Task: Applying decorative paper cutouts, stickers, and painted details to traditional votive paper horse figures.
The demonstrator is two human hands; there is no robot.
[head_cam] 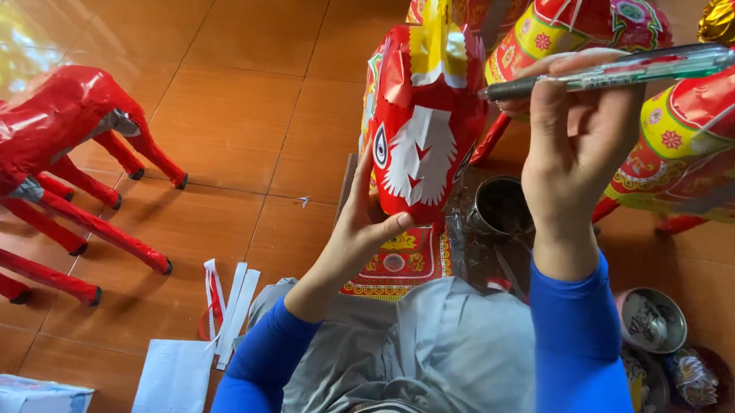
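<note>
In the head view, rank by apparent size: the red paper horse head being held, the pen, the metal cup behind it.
1. Red paper horse head, largest.
2. Pen, long but thin, and nearest the camera, so its rank is unsure.
3. Metal cup, smallest, partly hidden.

Red paper horse head (421, 138), white-and-yellow trim; blue sleeves (581, 360).
</note>
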